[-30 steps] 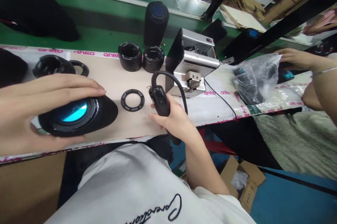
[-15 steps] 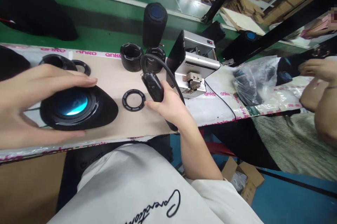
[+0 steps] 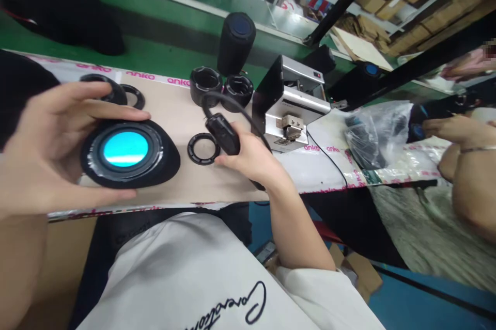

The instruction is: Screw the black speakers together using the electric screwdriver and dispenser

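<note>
Head view, looking down at a desk [image 3: 228, 188] covered with a tan board. The left hand [image 3: 50, 144] grasps a black teardrop-shaped housing [image 3: 127, 150] with a round blue-filmed centre. The housing's narrow end points right, and it seems to rest on the board, though I cannot tell whether it is slightly lifted. The spread fingers [image 3: 116, 108] reach across its upper edge, while the thumb [image 3: 77, 198] lies along its lower edge, so the housing sits between them.

The right hand [image 3: 251, 159] is clenched around a black corded handheld tool [image 3: 220, 134], and the tool's cord [image 3: 232, 103] arcs above the hand. The tool's tip hangs just above a flat black ring [image 3: 203, 148] lying on the board, right of the housing.

Farther along, two black cup-shaped collars [image 3: 205, 86] stand just in front of an upright black cylinder [image 3: 235, 43] with a blue top. A second flat ring [image 3: 135, 96] lies just beyond the left fingers. To the right stands a steel machine [image 3: 290, 105], then a clear plastic bag [image 3: 375, 134] of black parts, with a co-worker's hand [image 3: 449, 126] just beside it.
</note>
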`<state>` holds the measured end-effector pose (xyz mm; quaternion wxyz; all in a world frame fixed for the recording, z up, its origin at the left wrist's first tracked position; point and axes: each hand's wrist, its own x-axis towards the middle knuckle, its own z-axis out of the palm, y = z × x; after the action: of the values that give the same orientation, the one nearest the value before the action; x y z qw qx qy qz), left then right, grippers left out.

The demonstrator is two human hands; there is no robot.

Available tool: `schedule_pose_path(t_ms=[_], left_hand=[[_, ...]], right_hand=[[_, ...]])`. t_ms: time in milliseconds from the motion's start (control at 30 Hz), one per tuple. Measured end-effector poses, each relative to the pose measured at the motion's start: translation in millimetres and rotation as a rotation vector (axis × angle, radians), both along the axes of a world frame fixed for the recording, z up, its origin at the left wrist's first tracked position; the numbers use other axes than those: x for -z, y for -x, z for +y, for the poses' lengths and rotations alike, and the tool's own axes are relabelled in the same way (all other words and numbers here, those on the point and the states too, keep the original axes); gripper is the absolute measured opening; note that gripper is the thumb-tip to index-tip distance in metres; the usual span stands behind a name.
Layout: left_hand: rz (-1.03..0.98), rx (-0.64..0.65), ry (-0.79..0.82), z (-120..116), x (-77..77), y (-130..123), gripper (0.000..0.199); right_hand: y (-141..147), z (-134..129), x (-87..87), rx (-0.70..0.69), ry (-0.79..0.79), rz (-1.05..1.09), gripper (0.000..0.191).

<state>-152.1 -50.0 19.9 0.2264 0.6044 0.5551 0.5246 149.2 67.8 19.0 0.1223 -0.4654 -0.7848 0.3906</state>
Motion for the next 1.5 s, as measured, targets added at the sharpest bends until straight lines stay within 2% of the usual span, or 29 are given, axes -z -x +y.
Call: schedule_pose_path(t_ms=[100, 233, 333, 467, 533, 633, 733, 833, 933, 1067, 1200, 1267, 1367, 1433, 1500], left_hand=[[0.048, 0.215, -0.110, -9.2, 12.9, -1.7, 0.136], [-0.045, 0.145, 0.014, -17.8, 28.0, -10.1, 0.115], [-0.067, 0.082, 0.021, -22.7, 34.5, -15.2, 0.094], [0.031, 0.089, 0.060, -25.4, 33.7, -13.6, 0.102], [0.075, 0.110, 0.069, -25.0, 31.1, -11.1, 0.100], [0.094, 0.122, 0.024, -23.4, 27.9, -10.4, 0.094], [0.099, 0.097, 0.004, -20.7, 26.6, -13.2, 0.094], [0.095, 0.086, -0.037, -17.4, 26.8, -15.4, 0.094], [0.066, 0.110, -0.050, -16.0, 29.2, -15.4, 0.096], [0.047, 0.137, 0.021, -19.6, 35.2, -17.2, 0.103], [0.018, 0.094, 0.077, -24.2, 39.3, -21.6, 0.103], [-0.028, 0.095, 0.069, -25.5, 40.0, -22.8, 0.104], [-0.035, 0.093, 0.043, -25.7, 40.2, -24.1, 0.105], [-0.018, 0.075, 0.016, -23.8, 40.4, -26.0, 0.105], [-0.046, 0.073, -0.033, -20.0, 40.4, -29.1, 0.103]], right_hand=[[18.1, 7.3, 9.9, -0.172, 0.007, 0.013, 0.080], [28.4, 14.0, 13.4, -0.246, 0.018, -0.034, 0.081], [27.4, 11.4, 10.4, -0.254, 0.023, -0.053, 0.081], [23.3, 4.6, 9.4, -0.252, 0.061, -0.071, 0.083], [20.7, 2.8, 7.1, -0.193, 0.066, -0.075, 0.079], [16.0, -4.8, -9.1, -0.023, 0.041, -0.056, 0.069], [14.4, -25.6, -40.2, 0.125, 0.021, 0.061, 0.072], [21.8, -49.9, -68.7, 0.061, -0.030, 0.287, 0.074], [35.5, -62.9, -79.9, -0.079, -0.076, 0.310, 0.064], [55.1, -66.3, -76.3, -0.161, -0.147, 0.259, 0.056], [67.0, -67.9, -74.1, -0.172, -0.141, 0.190, 0.064], [65.2, -65.9, -74.7, -0.179, -0.143, 0.202, 0.066], [54.7, -55.3, -74.4, -0.145, -0.152, 0.302, 0.079], [48.2, -44.3, -71.8, -0.137, -0.095, 0.338, 0.091], [45.4, -33.5, -66.9, -0.194, -0.027, 0.353, 0.092]])
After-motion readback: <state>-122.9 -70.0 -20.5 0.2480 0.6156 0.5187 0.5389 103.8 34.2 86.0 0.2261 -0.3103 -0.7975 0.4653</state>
